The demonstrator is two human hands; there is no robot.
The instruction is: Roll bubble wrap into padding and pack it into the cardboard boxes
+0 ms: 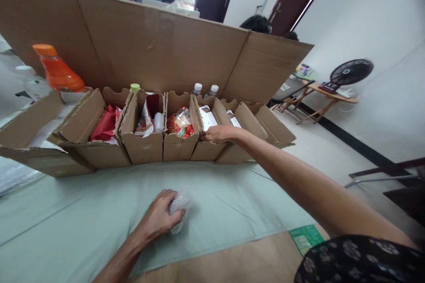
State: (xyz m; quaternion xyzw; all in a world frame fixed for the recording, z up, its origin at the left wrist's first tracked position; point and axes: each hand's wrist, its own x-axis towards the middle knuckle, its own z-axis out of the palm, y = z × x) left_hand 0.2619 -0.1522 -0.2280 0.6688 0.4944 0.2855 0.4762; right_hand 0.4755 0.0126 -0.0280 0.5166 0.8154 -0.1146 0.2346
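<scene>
My left hand [160,215] rests on the pale green cloth [83,212] near the table's front, fingers curled round a crumpled clear plastic bag [179,205]. My right hand [219,133] is stretched out to a row of open cardboard boxes and lies over the front wall of the box [207,148] that holds white paper packets [208,118]; what its fingers hold, if anything, is hidden. Boxes to the left hold a red and yellow snack bag [179,124], a white packet [145,123] and red packets [105,126].
A tall cardboard sheet [159,48] stands behind the boxes. An orange bottle [57,70] stands at the left, two clear bottles [206,90] behind the boxes. A fan [350,72] sits on a small wooden table at the right. A green card [305,238] lies at the table's edge.
</scene>
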